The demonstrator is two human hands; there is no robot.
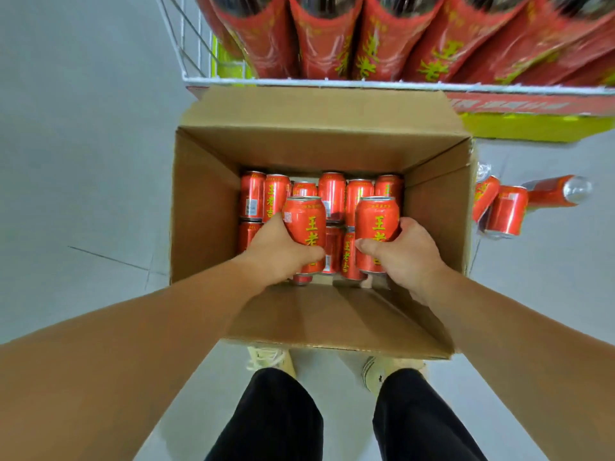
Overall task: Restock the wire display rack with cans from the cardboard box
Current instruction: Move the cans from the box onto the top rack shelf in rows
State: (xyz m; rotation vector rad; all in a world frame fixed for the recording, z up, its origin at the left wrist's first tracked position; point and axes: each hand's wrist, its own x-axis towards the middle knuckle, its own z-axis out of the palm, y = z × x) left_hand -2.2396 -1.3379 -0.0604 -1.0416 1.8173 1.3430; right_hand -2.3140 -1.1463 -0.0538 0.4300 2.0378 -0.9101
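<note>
Cans (332, 191) with red bodies and yellow characters are standing upright in rows at the bottom of the cardboard box (206, 207). The box is sitting open on the grey floor (83, 161), just in front of the wire display rack (299, 82), and its far flap is reaching toward the white front rail of the rack.

The left hand (279, 251) is gripping the left can (306, 224), with the fingers curled around its lower half and the thumb lying across the front. The right hand (409, 254) is gripping the right can (377, 224) in the same way. Both held cans are staying upright, side by side but apart, above the other cans in the box.

The rack is holding tall red packs (319, 38) with the same yellow characters, leaning against each other. On the floor just right of the box, three loose cans (506, 211) are lying close together, one of them on its side and showing a silver end. The person's pale shoes (269, 359) are standing at the near flap of the box.
</note>
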